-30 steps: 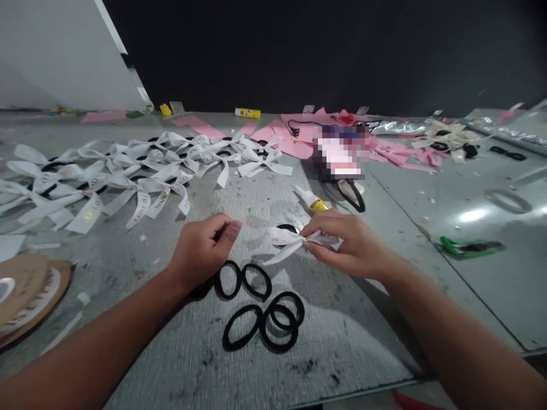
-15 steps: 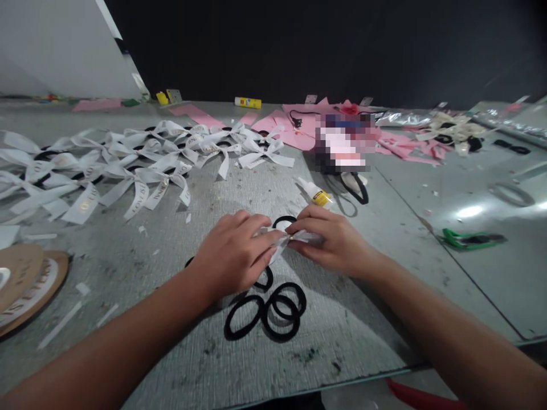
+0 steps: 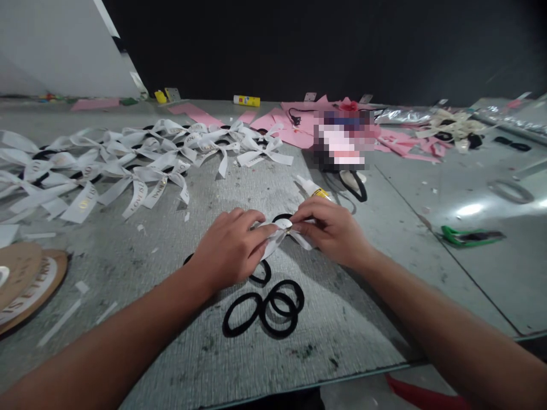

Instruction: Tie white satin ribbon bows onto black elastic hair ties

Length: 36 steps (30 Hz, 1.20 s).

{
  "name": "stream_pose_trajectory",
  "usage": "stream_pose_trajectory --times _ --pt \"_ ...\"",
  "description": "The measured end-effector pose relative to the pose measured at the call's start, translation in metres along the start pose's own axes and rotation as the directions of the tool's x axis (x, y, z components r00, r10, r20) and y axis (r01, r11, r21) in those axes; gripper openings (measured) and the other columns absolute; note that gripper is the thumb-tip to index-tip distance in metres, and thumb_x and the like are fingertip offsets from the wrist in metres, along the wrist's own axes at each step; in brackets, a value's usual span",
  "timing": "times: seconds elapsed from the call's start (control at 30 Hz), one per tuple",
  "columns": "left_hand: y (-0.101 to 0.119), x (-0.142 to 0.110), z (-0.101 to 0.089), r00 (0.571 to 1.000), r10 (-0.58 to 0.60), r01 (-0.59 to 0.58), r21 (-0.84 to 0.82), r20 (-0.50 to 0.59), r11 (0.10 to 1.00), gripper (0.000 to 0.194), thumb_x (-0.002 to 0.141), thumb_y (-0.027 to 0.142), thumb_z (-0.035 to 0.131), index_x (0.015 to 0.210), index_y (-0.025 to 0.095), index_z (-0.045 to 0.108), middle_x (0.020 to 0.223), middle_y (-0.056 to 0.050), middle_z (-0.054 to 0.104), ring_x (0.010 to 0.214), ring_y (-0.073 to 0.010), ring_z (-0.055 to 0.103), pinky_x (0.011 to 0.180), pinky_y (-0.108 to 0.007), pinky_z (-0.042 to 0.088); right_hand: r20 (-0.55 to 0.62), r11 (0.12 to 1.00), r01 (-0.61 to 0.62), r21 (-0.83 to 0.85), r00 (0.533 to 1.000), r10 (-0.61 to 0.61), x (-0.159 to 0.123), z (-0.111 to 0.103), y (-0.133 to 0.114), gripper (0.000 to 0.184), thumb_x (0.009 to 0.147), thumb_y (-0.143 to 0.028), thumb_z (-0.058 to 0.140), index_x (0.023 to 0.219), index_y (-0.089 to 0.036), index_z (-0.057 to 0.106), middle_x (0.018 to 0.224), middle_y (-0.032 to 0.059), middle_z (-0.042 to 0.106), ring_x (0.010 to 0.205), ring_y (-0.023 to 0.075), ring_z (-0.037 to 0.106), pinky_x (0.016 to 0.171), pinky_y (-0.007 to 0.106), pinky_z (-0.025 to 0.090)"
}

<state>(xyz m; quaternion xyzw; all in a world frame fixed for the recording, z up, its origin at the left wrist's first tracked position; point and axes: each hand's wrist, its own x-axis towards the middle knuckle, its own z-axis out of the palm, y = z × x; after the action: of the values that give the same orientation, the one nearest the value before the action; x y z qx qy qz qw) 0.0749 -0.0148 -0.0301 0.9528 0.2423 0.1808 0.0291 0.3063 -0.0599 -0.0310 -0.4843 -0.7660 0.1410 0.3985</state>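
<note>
Since the earlier frames, the left hand (image 3: 231, 250) has come across from the loose black bands to meet the right hand (image 3: 331, 230), and both now pinch the same small white ribbon bow (image 3: 280, 234) at the middle of the grey table (image 3: 128, 267). The left thumb and fingers close on the bow's left loop; the right fingertips clamp its right loop and knot. A black elastic hair band (image 3: 282, 218) sits just behind the bow, partly hidden by the fingers, so I cannot tell whether bow and band are joined.

Near the person lie more black elastic hair bands (image 3: 265, 310), overlapping one another. A small glue bottle with a yellow label (image 3: 314, 189) rests just beyond the right hand. Far left, a spread of finished white ribbon bows (image 3: 128, 165) covers the table; a cardboard ribbon spool (image 3: 23, 285) lies at the left edge, and green-handled scissors (image 3: 465, 235) lie to the right.

To do this step well, I judge the knot should stay centred over the band, with both loops held flat and even, and fingertips kept off any glue.
</note>
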Motion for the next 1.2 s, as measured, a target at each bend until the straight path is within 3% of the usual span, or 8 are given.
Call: stream_pose_trajectory --times 0.23,0.6,0.83,1.03,1.2 --pt "-0.0014 0.0 0.0017 1.0 -0.016 0.016 -0.033 0.01 0.999 0.031 0.094 0.027 0.05 0.12 0.022 0.067 0.113 -0.01 0.062 0.096 -0.0256 0.055 0.082 -0.042 0.047 0.058 0.997 0.024 -0.08 0.998 -0.019 -0.002 0.0027 0.0047 0.009 0.09 -0.018 0.063 0.09 -0.02 0.072 0.092 0.0045 0.064 0.084 0.0161 0.062 0.076 0.031 0.051" --pt "0.0 0.0019 -0.0001 0.999 -0.033 0.036 -0.102 0.029 0.994 0.034 0.098 0.034 0.045 0.12 0.02 0.068 0.112 -0.011 0.063 0.098 -0.0262 0.057 0.086 -0.046 0.049 0.141 0.964 0.204 -0.169 0.973 -0.181 -0.0005 0.0007 0.0041 0.024 0.093 -0.01 0.051 0.091 -0.018 0.074 0.089 0.0066 0.06 0.085 0.0179 0.059 0.076 0.034 0.048" --pt "-0.0019 0.0014 0.0008 0.999 -0.037 0.036 -0.162 -0.002 0.986 0.034 0.098 0.033 0.045 0.114 0.017 0.07 0.112 -0.012 0.063 0.099 -0.0266 0.057 0.087 -0.047 0.049 0.186 0.952 0.222 -0.212 0.965 -0.184 -0.0012 0.0004 0.002 0.023 0.091 -0.01 0.051 0.091 -0.019 0.073 0.09 0.0073 0.061 0.083 0.0199 0.056 0.074 0.037 0.047" --pt "-0.0056 0.0003 0.001 0.987 -0.031 0.0 -0.188 -0.159 0.982 0.031 0.096 0.029 0.048 0.117 0.015 0.066 0.112 -0.012 0.062 0.1 -0.0249 0.058 0.086 -0.043 0.051 0.144 0.97 0.183 -0.163 0.977 -0.16 0.0003 -0.0029 -0.0005 0.02 0.091 -0.013 0.053 0.097 -0.019 0.071 0.094 0.0073 0.06 0.089 0.0197 0.057 0.08 0.037 0.048" --pt "-0.0061 -0.001 -0.0035 0.911 -0.092 0.012 -0.198 -0.402 0.98 0.025 0.093 0.02 0.053 0.113 0.011 0.063 0.106 -0.01 0.063 0.1 -0.022 0.06 0.089 -0.038 0.051 0.064 0.981 0.105 -0.162 0.993 -0.095 0.0017 -0.0063 -0.0019 0.018 0.094 -0.022 0.052 0.103 -0.018 0.067 0.101 0.0098 0.06 0.097 0.0216 0.059 0.086 0.038 0.048"
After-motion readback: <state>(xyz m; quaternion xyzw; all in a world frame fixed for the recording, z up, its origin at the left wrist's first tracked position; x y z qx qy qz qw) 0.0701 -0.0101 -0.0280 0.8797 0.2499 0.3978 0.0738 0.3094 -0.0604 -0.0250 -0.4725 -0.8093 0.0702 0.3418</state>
